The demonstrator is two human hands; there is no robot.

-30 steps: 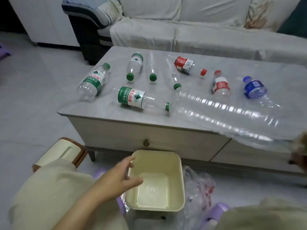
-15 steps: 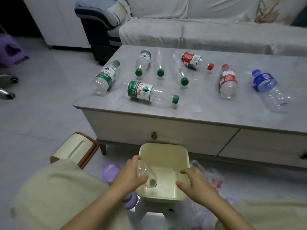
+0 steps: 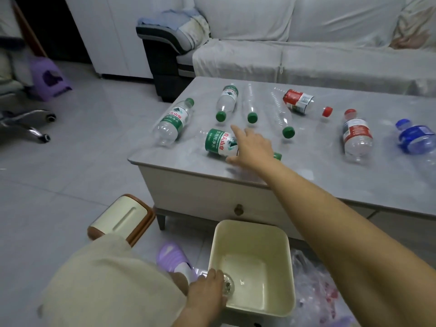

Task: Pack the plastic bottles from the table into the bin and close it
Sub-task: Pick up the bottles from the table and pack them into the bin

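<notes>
A cream bin (image 3: 278, 237) stands open on the floor in front of the grey table (image 3: 318, 175). My left hand (image 3: 207, 291) grips a clear bottle (image 3: 227, 285) at the bin's near-left rim, its end inside the bin. My right hand (image 3: 253, 147) is stretched over the table, fingers spread around a green-labelled bottle (image 3: 218, 142) lying near the front edge. Several more bottles lie on the table: green-capped ones (image 3: 173, 121), a red-labelled one (image 3: 356, 135) and a blue one (image 3: 416, 139).
The bin's cream and brown lid (image 3: 122, 218) lies on the floor to the left of the bin. A crumpled plastic bag (image 3: 316, 286) sits right of the bin. A purple slipper (image 3: 172, 256) is beside it. A white sofa (image 3: 330, 50) stands behind the table.
My right hand has left the bin's rim and reached up to the green-labelled bottle on the table. My left hand has stayed at the bin with the clear bottle.
</notes>
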